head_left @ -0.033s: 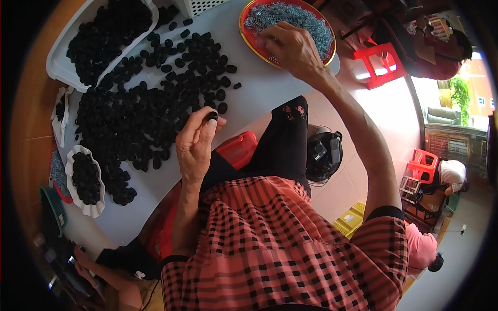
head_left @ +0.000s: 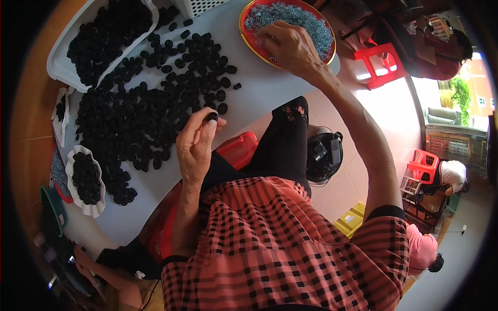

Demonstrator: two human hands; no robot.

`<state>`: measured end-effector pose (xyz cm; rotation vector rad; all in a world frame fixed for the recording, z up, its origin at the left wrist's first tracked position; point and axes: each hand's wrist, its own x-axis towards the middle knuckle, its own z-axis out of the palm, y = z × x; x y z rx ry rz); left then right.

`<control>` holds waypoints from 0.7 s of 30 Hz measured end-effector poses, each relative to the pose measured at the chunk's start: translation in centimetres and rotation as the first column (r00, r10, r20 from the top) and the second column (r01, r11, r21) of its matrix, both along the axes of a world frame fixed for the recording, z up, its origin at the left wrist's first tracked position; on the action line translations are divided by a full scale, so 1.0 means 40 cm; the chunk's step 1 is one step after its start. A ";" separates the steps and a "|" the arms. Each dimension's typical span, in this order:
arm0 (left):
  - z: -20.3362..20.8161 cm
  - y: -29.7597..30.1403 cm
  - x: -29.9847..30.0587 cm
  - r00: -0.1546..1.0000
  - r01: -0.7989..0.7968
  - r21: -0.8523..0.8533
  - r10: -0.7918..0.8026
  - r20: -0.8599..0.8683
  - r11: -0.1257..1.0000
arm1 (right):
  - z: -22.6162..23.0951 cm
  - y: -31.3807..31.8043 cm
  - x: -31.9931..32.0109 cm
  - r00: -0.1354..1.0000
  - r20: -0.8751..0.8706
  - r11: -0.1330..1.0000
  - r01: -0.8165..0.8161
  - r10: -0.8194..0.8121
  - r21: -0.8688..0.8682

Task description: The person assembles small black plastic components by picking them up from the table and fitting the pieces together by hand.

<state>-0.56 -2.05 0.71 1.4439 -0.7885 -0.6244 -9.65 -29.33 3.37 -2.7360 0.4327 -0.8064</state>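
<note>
My left hand (head_left: 194, 145) is closed in a pinch near the table's front edge, holding a small rounded black plastic piece (head_left: 212, 116) between thumb and fingertips. Over at the right, my right hand (head_left: 294, 49) reaches into a round red dish (head_left: 249, 40) with a gold rim. Small shiny metal pieces (head_left: 282, 13), too fine to name for certain, are heaped in it. The right fingers are curled down together at the heap's near side, and what they pinch is hidden. Many loose black pieces (head_left: 124, 119) like the held one spread over the table left of my hands.
A white tub (head_left: 58, 62) of black pieces stands at the far left, a wavy white dish (head_left: 98, 207) nearer. A white perforated basket (head_left: 205, 6) is at the back. Red stools (head_left: 381, 65) and a black bag-like object (head_left: 324, 155) are on the floor. Other people are nearby.
</note>
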 end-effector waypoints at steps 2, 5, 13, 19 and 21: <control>0.001 -0.003 -0.004 1.000 -0.004 -0.011 0.004 0.022 1.000 | -0.010 -0.021 0.020 0.998 -0.055 0.991 -0.035 0.028 -0.131; 0.007 -0.007 -0.013 0.999 -0.011 0.012 0.010 0.043 1.000 | -0.037 -0.051 0.044 0.993 -0.073 0.968 -0.105 0.091 -0.229; 0.010 -0.013 -0.036 0.996 0.093 -0.013 -0.093 0.012 0.996 | -0.003 -0.062 0.035 0.992 -0.118 0.999 -0.048 0.045 -0.020; 0.014 -0.025 -0.044 0.994 0.113 0.013 -0.113 0.001 0.994 | 0.016 -0.073 0.012 0.994 -0.106 0.994 0.010 0.002 0.110; 0.012 -0.028 -0.044 0.992 0.121 0.020 -0.122 0.020 0.992 | 0.015 -0.072 0.012 0.994 -0.107 0.996 0.004 0.006 0.092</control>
